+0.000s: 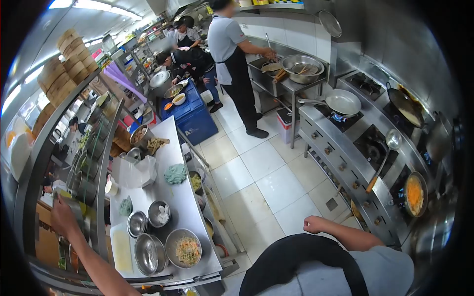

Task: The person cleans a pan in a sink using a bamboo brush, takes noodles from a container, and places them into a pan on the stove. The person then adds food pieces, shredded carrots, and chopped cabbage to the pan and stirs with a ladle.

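Observation:
My left hand (63,217) reaches into the metal shelf on the left, its fingers curled at the edge of a steel container (75,204). What they grip there is partly hidden. My right hand (316,224) hangs over the floor in a loose fist, with nothing showing in it. Below my left arm, the steel counter (200,246) holds a bowl of fried rice with diced vegetables (183,249), an empty-looking steel bowl (149,254), a bowl with white pieces (159,213) and another small steel bowl (138,224). A pale cutting board (121,249) lies beside them.
On the stove (345,172) at right sit a frying pan (343,102) over a lit flame, a pan with orange food (414,194) and a ladle (393,139). A co-worker (228,54) stands by the sink; another bends over a blue chest (190,116). Tiled floor (259,167) runs between.

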A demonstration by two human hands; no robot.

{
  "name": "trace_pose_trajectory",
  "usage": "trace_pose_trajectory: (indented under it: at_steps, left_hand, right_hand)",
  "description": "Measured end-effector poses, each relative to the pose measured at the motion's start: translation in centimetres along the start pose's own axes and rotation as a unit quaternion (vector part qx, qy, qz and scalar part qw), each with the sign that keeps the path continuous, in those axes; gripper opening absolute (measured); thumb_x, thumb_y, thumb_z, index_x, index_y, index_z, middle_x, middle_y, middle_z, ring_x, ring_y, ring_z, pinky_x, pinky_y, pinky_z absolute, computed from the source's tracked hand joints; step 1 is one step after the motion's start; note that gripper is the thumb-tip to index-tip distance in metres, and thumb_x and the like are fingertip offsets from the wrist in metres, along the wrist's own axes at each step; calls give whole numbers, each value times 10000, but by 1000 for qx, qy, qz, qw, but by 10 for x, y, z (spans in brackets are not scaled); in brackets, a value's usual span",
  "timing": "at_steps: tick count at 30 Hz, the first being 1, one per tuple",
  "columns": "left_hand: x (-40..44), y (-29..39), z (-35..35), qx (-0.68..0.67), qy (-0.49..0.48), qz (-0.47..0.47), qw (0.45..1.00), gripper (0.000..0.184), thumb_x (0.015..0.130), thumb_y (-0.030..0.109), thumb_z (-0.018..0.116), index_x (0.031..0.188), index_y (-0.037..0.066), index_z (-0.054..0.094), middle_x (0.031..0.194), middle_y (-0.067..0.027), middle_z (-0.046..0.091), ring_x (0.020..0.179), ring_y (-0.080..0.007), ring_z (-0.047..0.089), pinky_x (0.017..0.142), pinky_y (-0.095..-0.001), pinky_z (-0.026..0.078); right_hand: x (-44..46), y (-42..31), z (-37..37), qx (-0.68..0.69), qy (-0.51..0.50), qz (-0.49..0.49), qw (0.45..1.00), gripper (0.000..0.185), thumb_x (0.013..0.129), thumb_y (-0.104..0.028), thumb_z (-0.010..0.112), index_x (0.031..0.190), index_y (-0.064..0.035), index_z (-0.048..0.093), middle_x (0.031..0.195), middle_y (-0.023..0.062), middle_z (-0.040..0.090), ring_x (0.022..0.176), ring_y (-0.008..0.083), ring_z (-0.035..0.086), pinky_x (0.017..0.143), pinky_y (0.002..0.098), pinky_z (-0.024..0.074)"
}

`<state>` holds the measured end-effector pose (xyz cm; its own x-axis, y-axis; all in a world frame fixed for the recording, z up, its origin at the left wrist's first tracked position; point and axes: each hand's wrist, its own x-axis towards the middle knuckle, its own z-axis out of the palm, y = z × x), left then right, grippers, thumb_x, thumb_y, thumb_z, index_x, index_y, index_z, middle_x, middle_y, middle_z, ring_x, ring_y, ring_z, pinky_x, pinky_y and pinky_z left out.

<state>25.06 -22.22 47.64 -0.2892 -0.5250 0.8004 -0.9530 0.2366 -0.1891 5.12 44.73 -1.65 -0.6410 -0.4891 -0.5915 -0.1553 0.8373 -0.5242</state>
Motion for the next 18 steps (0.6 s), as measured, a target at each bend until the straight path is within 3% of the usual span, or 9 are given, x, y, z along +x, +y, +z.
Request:
trace_pose_trajectory:
  at_steps: [2, 6, 8, 9, 11, 14, 15, 17, 18]
  left_hand:
    - [6, -5, -5, 2, 127, 58, 990, 478, 985, 460, 430, 782, 81, 640, 791, -137, 678, 738, -346, 652, 612, -463, 497]
    - [-22, 24, -99, -140, 193, 35, 971, 547, 974, 529, 424, 741, 64, 593, 721, -155, 630, 669, -385, 595, 601, -488, 445]
    - [-52, 48, -147, -276, 208, 31, 938, 544, 954, 504, 514, 675, 37, 524, 589, -97, 485, 537, -279, 427, 525, -404, 388]
    - [-73, 64, -163, -358, 214, 53, 907, 515, 947, 438, 577, 662, 23, 469, 568, -72, 381, 542, -192, 323, 509, -365, 339]
    - [-131, 103, -209, -471, 195, 136, 850, 489, 940, 370, 619, 639, 25, 447, 560, -75, 374, 541, -141, 337, 504, -339, 331]
    - [-223, 163, -266, -639, 97, 233, 727, 410, 903, 196, 659, 609, 26, 430, 551, -81, 369, 492, -189, 350, 478, -352, 272]
    - [-258, 181, -274, -658, 35, 253, 709, 302, 925, 168, 604, 683, 13, 510, 590, -78, 402, 533, -148, 383, 499, -319, 311]
    - [-325, 223, -321, -709, 42, 344, 614, 310, 828, 142, 697, 645, 31, 474, 573, -80, 406, 497, -225, 401, 489, -350, 307]
    - [-360, 249, -334, -726, 94, 382, 564, 411, 751, 198, 786, 572, 88, 433, 543, -65, 394, 461, -248, 392, 439, -396, 282]
  right_hand:
    - [-7, 4, 6, -5, -9, -7, 1000, 261, 787, -293, 600, 892, -59, 646, 955, 188, 670, 915, 343, 633, 816, 422, 498]
    - [-32, -12, 2, 15, -25, -17, 999, 273, 793, -289, 596, 926, -55, 641, 946, 182, 671, 912, 331, 637, 814, 419, 497]
    - [-49, -23, -9, 40, 0, -99, 994, 275, 824, -287, 593, 955, -49, 635, 945, 179, 671, 902, 320, 639, 805, 412, 496]
    - [-61, -29, -17, 41, 3, -98, 994, 275, 824, -287, 593, 955, -49, 635, 945, 179, 671, 902, 320, 639, 805, 412, 496]
    - [-89, -41, -35, 99, 60, -158, 981, 253, 862, -269, 590, 968, -42, 631, 866, 131, 667, 822, 243, 648, 745, 360, 498]
    - [-163, -55, -79, 192, 100, -179, 960, 213, 884, -241, 587, 929, -37, 628, 779, 85, 636, 713, 168, 616, 647, 320, 484]
    - [-188, -47, -88, 197, 117, -172, 958, 213, 884, -241, 587, 929, -37, 628, 779, 85, 636, 713, 168, 616, 647, 320, 484]
    - [-232, -26, -99, 347, 153, -183, 907, 197, 921, -226, 567, 904, -37, 621, 738, 31, 590, 675, 111, 571, 602, 275, 451]
    - [-252, -10, -100, 346, 159, -182, 907, 197, 921, -226, 567, 904, -37, 621, 738, 31, 590, 675, 111, 571, 602, 275, 451]
